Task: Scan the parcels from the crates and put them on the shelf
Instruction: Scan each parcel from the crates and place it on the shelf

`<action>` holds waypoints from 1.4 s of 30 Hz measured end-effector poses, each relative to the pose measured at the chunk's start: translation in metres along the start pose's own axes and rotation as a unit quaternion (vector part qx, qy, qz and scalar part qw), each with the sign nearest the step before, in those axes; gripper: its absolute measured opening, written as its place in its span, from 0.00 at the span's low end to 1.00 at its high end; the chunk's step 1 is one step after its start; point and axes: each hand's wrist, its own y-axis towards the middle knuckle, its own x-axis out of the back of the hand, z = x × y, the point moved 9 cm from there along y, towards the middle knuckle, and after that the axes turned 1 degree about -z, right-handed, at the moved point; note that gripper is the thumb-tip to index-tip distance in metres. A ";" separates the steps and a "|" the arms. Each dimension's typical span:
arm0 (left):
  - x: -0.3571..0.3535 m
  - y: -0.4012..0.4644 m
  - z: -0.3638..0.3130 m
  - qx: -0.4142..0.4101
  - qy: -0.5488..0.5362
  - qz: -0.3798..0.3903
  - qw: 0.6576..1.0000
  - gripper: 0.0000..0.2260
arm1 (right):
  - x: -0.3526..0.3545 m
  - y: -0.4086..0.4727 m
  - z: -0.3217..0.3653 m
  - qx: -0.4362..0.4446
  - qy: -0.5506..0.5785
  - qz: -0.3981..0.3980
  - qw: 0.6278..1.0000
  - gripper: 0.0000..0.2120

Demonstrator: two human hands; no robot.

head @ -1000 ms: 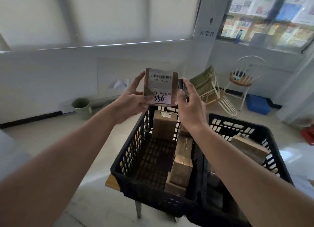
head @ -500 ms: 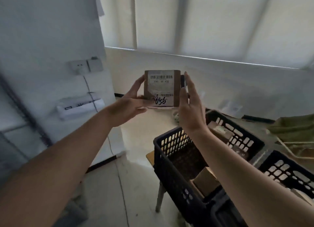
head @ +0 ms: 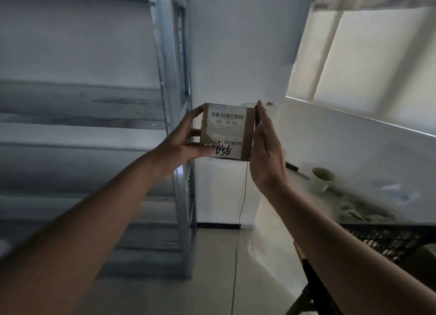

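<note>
The person has turned away from the crates to the metal shelf (head: 94, 130), with the left hand (head: 186, 142) gripping the small cardboard parcel (head: 227, 132) and the right hand (head: 265, 147) flat against its side holding a thin dark pen-like thing, so shelving looks next.

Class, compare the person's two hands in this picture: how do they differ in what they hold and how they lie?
The left hand grips the parcel, thumb on its lower edge and fingers round its left side; the right hand holds a thin dark device edge-on beside the parcel's right side. The left hand's fingers curl; the right hand's stand nearly straight, pointing up. Both are raised in front of the shelf, flanking the parcel.
</note>
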 end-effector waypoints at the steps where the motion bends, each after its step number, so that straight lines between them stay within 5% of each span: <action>1: 0.023 -0.014 -0.002 -0.006 0.014 -0.019 1.000 0.43 | -0.024 -0.003 0.007 0.002 0.010 0.011 1.000 0.24; 20: 0.398 -0.219 -0.004 -0.007 0.073 -0.263 0.962 0.38 | -0.440 -0.058 0.131 0.037 0.037 0.155 0.987 0.23; 34: 0.638 -0.239 0.018 -0.025 0.190 -0.414 0.890 0.41 | -0.722 0.003 0.157 0.096 0.118 0.241 0.959 0.25; 42: 0.768 -0.245 0.039 -0.001 0.245 -0.438 0.865 0.41 | -0.862 0.022 0.169 0.087 0.142 0.270 0.948 0.24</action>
